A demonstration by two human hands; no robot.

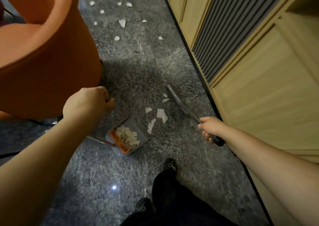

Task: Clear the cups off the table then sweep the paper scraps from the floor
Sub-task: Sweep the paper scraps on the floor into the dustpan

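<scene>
1. The right hand (209, 128) has its fingers (205, 136) curled tight round the black grip of a broom (179, 101), whose grey head lies on the carpet (138, 61) near the cabinet (259, 87).
2. The left hand (86, 99) is closed in a fist above the dustpan (127, 137); the fingers are curled under and mostly hidden, and I cannot tell whether they clamp anything, though a thin metal handle rises from the pan toward that side.
3. The dustpan sits on the carpet between the 2 arms, tilted, its mouth facing the broom. It has orange trim and a heap of white scraps (126, 136) inside.
4. More loose scraps (161, 113) lie on the carpet between the pan's mouth and the broom head, just beside both.
5. Further scraps (122, 22) are scattered well apart at the far end of the carpet, between the chair (43, 53) and the cabinet.
6. The orange chair stands to the left, close behind the left hand.
7. The wooden cabinet, with a dark slatted panel, runs along the right.
8. 2 black shoes (170, 165) with small bows stand on the carpet below the pan.
</scene>
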